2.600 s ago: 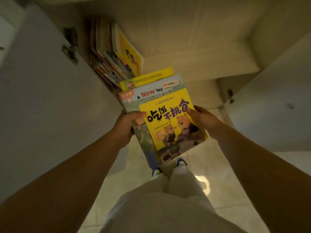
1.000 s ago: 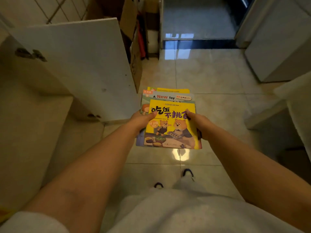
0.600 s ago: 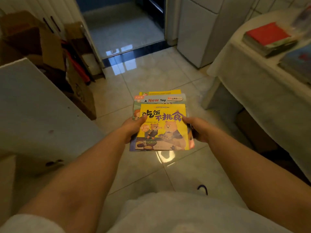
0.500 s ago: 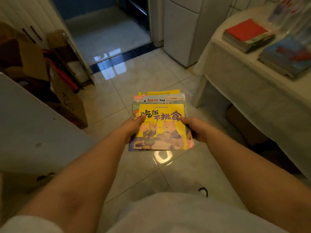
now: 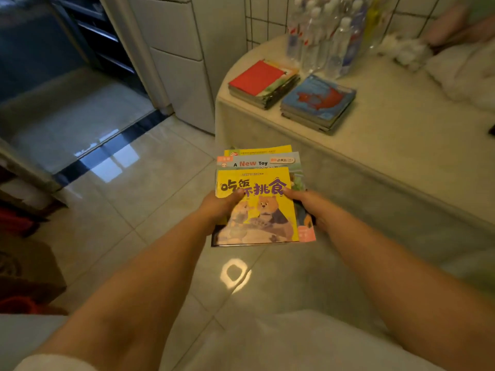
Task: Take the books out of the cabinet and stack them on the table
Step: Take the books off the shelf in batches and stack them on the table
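Head view: our left hand (image 5: 219, 207) and right hand (image 5: 312, 207) both clamp a small stack of books (image 5: 261, 199), thumbs on the yellow top cover, over the tiled floor (image 5: 134, 199) beside the table (image 5: 388, 135). Two book stacks, red-topped (image 5: 261, 81) and blue-topped (image 5: 318, 103), lie on it.

— How are the arms set?
— Both bare forearms reach forward and converge toward the middle, wrists roughly level.
— And the left hand (image 5: 218, 210)?
— Closed on the left edge of the books (image 5: 261, 202), thumb lying flat on the top cover, fingers hidden beneath.
— The right hand (image 5: 312, 207)?
— It grips the right edge likewise, thumb on top, fingers curled under.
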